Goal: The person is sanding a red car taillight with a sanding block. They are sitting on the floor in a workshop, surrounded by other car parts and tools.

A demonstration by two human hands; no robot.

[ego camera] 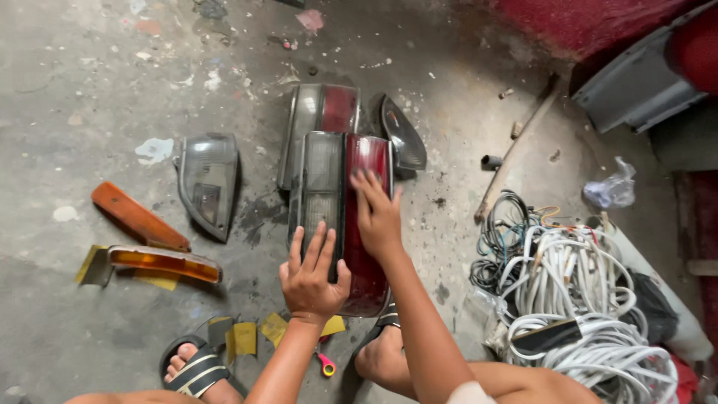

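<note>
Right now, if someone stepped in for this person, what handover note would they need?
Left hand: flat, fingers spread on the near end of the tail lamp.
Right hand: palm flat on its red section.
The lamp lies lengthwise on the concrete floor, a second tail lamp just beyond it.
Grey lamp and amber lens lie to the left, cable pile to the right.
Neither hand grips; the lamp is not lifted.

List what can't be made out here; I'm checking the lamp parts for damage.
Head view only:
- Near lamp: its lower face is covered by the left hand and right hand.
- Far lamp: its near end is hidden behind the near lamp.
- Red-handled tool: its tip is hidden under the left forearm.
- Cable pile: cut off by the bottom edge.
</note>
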